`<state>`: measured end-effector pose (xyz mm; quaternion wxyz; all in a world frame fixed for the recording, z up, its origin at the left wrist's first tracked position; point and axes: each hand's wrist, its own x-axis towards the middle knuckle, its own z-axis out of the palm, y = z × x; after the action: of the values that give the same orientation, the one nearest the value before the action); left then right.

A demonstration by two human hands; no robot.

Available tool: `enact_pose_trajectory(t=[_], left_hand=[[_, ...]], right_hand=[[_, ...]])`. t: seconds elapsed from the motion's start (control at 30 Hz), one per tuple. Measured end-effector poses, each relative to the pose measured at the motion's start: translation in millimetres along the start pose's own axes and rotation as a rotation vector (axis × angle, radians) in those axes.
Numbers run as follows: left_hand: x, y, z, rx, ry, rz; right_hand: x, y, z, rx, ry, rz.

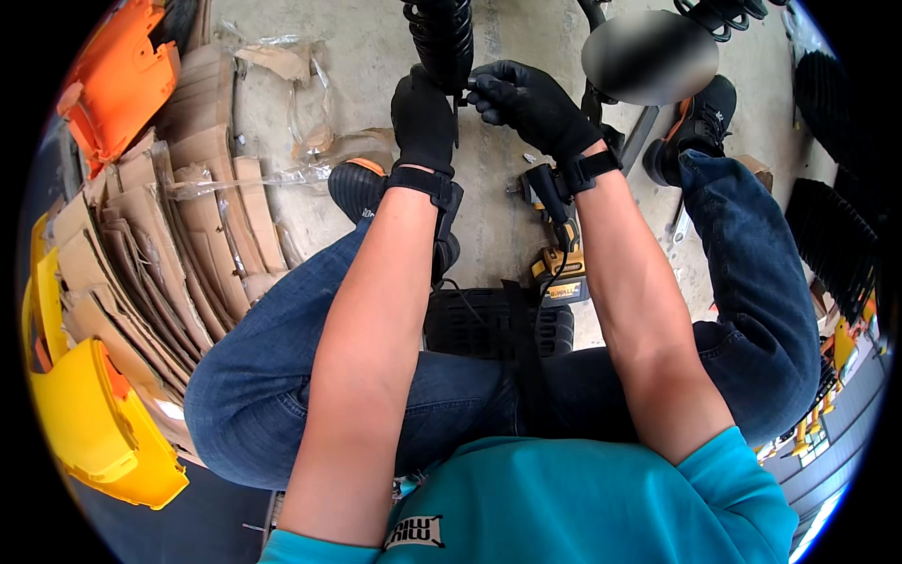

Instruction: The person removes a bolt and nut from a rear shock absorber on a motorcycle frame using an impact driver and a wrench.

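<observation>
My left hand [421, 117], in a black glove, is closed beside the lower end of a black coil-spring shock absorber [440, 42]; its fingertips are hidden, and I cannot make out what they grip. A thin dark strip [457, 127] hangs just right of that hand. My right hand [522, 101], gloved in black too, pinches thumb and fingers together on a small dark metal piece [468, 86] by the spring's lower end. Both wrists carry black strapped bands.
A yellow-and-black cordless drill [556, 263] lies below my right wrist. A wrench [680, 226] and flat metal bar [641, 136] are on the floor. Flattened cardboard [188, 216] is stacked at left, with orange [122, 85] and yellow [103, 414] panels. A black case [460, 320] sits between my legs.
</observation>
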<state>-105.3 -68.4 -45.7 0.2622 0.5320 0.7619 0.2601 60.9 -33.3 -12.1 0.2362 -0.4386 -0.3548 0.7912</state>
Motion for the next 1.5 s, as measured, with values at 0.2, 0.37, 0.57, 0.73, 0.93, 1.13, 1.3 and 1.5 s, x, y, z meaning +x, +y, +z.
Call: enact_pose_trajectory(t=[0.2,0.37,0.57,0.73,0.93,1.13,1.3,1.5], left_hand=[[1.4,-6.6,2.9,0.063,-0.026,0.05],[1.7,-19.8,11.5,-0.201,-0.041,-0.041],[5.2,-26.7,17.8,-0.216,-0.043,-0.023],[5.9,-31.0,17.3,-0.255,-0.056,-0.045],[2.4,-28.0,20.1,-0.162,0.0,-0.004],[-1.3,-22.4,20.1,-0.258,0.052,-0.111],[-7.0,-16.2,12.7,0.053,0.163,-0.053],[-10.9,-12.5,11.1,-0.241,0.361,-0.205]], right_hand=[[-1.2,0.0,-0.1,-0.122,-0.034,-0.01],[-4.2,-6.9,3.2,-0.313,-0.013,-0.012],[-1.4,-6.2,1.3,-0.314,-0.014,-0.011],[0.1,-9.6,0.7,-0.336,-0.041,0.027],[6.8,-5.1,-8.9,-0.445,-0.159,-0.107],[0.7,0.8,-0.2,-0.119,-0.048,0.037],[5.8,3.5,-1.7,-0.085,-0.01,0.037],[2.1,-2.7,4.7,-0.124,-0.026,0.024]])
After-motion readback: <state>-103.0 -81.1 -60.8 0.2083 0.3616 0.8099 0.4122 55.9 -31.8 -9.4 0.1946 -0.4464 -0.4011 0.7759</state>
